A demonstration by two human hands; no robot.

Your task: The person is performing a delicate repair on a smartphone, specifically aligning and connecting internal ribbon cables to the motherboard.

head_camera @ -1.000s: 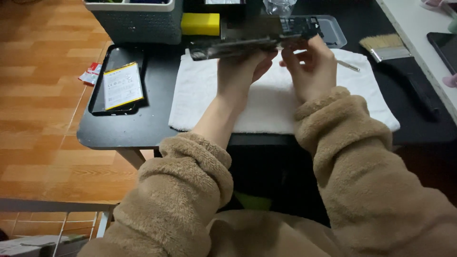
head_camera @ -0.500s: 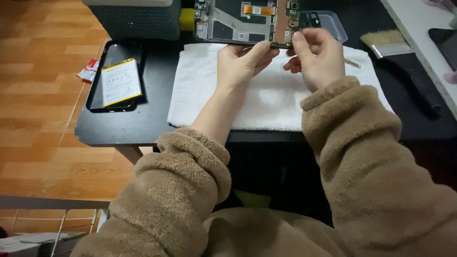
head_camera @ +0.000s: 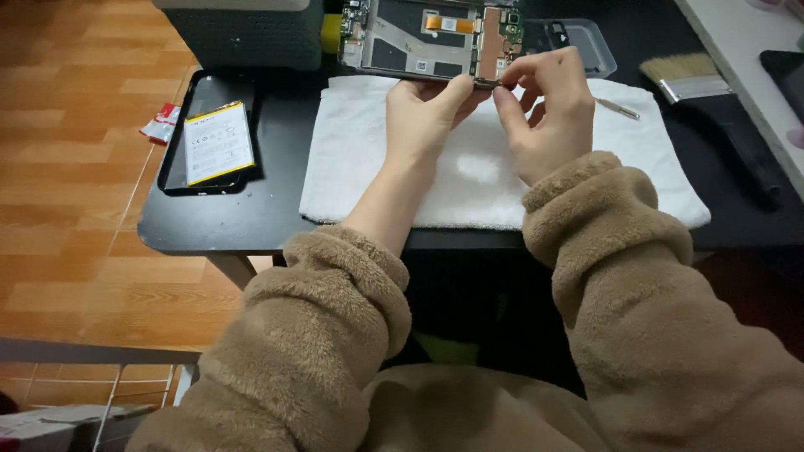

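An opened phone body [head_camera: 427, 38] with bare circuit boards and an orange flex strip is tilted up toward me above a white towel [head_camera: 368, 159]. My left hand [head_camera: 427, 113] grips its lower edge from below. My right hand [head_camera: 544, 109] pinches the same lower edge near the right end, thumb and forefinger closed on a small part there. Both arms wear fluffy tan sleeves.
A black phone shell with a yellow-labelled battery [head_camera: 216, 142] lies at the left of the black table [head_camera: 251, 218]. A grey box [head_camera: 243, 33] stands behind it. A clear tray [head_camera: 578, 42], metal tweezers [head_camera: 618, 107] and a black-handled brush [head_camera: 712, 109] lie to the right. Wooden floor at left.
The phone body has tipped up from edge-on to face me, showing its inner boards. Both hands have stayed on its lower edge, shifting slightly.
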